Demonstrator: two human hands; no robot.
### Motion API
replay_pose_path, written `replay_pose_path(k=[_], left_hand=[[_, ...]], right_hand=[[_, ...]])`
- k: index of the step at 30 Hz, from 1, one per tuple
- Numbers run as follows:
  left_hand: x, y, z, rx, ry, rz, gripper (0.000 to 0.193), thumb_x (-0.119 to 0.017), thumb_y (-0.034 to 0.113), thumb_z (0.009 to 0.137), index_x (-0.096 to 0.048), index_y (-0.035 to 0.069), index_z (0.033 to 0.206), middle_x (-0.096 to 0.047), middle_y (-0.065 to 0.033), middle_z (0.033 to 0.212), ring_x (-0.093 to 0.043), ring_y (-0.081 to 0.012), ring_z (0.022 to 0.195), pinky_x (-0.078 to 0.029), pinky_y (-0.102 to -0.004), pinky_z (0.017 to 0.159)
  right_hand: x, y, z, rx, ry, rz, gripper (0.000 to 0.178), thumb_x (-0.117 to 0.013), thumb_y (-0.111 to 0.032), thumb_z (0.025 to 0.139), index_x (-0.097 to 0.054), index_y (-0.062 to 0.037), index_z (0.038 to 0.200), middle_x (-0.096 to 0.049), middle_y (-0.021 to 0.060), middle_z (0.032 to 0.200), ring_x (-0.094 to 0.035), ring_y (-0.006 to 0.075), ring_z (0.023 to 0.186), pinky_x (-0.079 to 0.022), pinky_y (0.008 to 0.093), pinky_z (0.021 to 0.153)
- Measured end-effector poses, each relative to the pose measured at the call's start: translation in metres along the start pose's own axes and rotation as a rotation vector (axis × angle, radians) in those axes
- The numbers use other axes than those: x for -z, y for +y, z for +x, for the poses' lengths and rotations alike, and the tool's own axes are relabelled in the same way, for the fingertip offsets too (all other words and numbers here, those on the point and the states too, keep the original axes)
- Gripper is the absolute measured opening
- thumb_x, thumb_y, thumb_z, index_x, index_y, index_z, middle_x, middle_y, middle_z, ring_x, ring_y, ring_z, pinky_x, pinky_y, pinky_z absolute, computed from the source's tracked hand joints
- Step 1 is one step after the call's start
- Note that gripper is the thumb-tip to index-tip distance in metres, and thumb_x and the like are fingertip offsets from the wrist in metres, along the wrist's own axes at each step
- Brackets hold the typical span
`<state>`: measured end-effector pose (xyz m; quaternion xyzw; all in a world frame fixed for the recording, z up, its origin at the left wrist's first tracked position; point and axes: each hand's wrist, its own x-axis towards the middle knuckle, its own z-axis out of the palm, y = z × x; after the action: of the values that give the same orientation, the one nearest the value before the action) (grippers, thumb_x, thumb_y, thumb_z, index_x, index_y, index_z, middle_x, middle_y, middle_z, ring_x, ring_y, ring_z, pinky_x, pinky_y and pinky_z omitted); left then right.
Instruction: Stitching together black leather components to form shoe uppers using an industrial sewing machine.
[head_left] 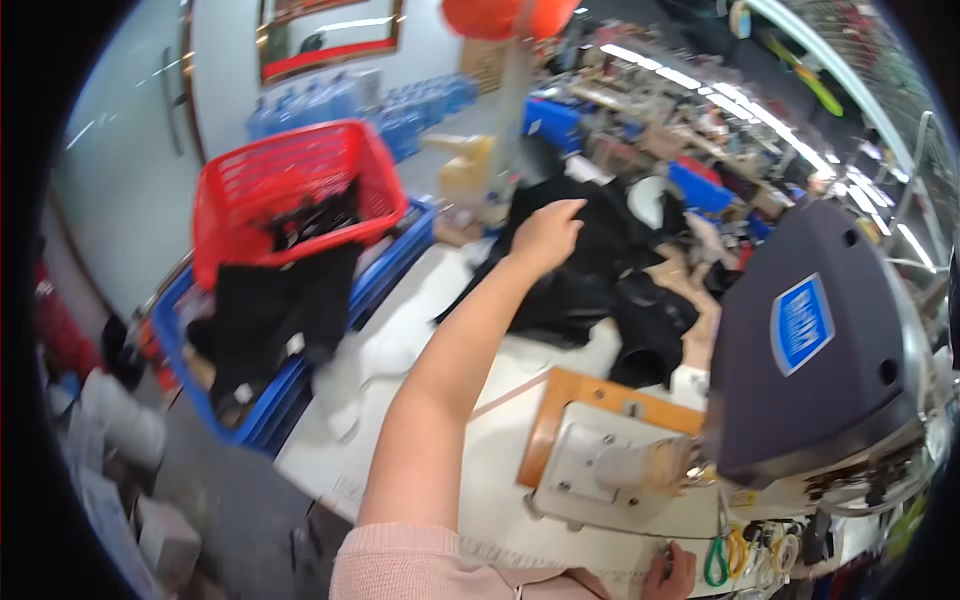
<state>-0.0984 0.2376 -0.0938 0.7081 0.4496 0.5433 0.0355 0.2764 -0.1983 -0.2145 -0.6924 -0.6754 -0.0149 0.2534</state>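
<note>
My left hand (548,238) reaches far out over a heap of black fabric pieces (575,285) on the white table (400,345). Its fingers look apart and nothing shows between them; motion blurs whether they touch the cloth. At the table's near edge, my right hand (675,572) is closed around a small dark thing (668,552) that I cannot make out. Between the two hands sits a sewing machine with a dark head (800,340) and a metal work plate (600,470) framed by an orange-brown board (543,420).
To the left, a red basket (225,215) with dark items rests on a blue crate (185,370), black cloth (280,310) draped over it. Green-handled scissors (716,562) lie right of my right hand. Water bottles (320,105) stand by the wall, and a post (512,110) rises behind the heap.
</note>
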Motion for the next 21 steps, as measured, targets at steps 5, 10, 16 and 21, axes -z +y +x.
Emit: replay_pose_path(k=[5, 10, 16, 21], left_hand=[[0.142, 0.022, -0.111, -0.149, 0.051, 0.606, 0.041, -0.076, 0.02, 0.07, -0.063, 0.012, 0.108, -0.065, -0.0062, 0.102, -0.058, -0.0271, 0.103, -0.038, -0.0455, 0.091], [0.291, 0.017, -0.204, 0.754, -0.485, 0.864, 0.079, -0.082, 0.029, 0.062, -0.052, 0.011, 0.133, -0.046, -0.0141, 0.141, -0.046, -0.0343, 0.127, -0.04, -0.0452, 0.103], [0.332, 0.025, -0.233, 0.452, -0.509, 0.676, 0.038, -0.071, 0.013, 0.077, -0.066, 0.007, 0.114, -0.059, -0.0138, 0.125, -0.06, -0.0342, 0.107, -0.049, -0.0368, 0.092], [0.339, 0.099, -0.177, 0.254, 0.033, 0.744, 0.017, -0.057, 0.009, 0.087, -0.067, 0.005, 0.1, -0.066, -0.0189, 0.095, -0.064, -0.0355, 0.09, -0.05, -0.0397, 0.078]], right_hand=[[0.001, 0.01, 0.007, -0.004, 0.04, 0.14, 0.032, -0.06, -0.009, 0.086, -0.057, 0.0008, 0.117, -0.056, 0.0147, 0.092, -0.057, 0.03, 0.085, -0.047, 0.036, 0.072], [0.002, 0.014, 0.022, -0.09, 0.092, 0.058, 0.034, -0.053, -0.01, 0.094, -0.051, 0.0011, 0.127, -0.046, 0.0198, 0.125, -0.049, 0.0385, 0.112, -0.041, 0.0443, 0.093], [-0.006, -0.02, 0.032, 0.147, 0.107, 0.166, 0.035, -0.062, -0.002, 0.08, -0.056, -0.0003, 0.114, -0.047, 0.0196, 0.127, -0.044, 0.0393, 0.12, -0.037, 0.0467, 0.099], [0.004, -0.068, 0.044, 0.364, 0.045, 0.316, 0.03, -0.065, 0.002, 0.075, -0.062, -0.0025, 0.104, -0.056, 0.0164, 0.114, -0.05, 0.0385, 0.114, -0.045, 0.044, 0.09]])
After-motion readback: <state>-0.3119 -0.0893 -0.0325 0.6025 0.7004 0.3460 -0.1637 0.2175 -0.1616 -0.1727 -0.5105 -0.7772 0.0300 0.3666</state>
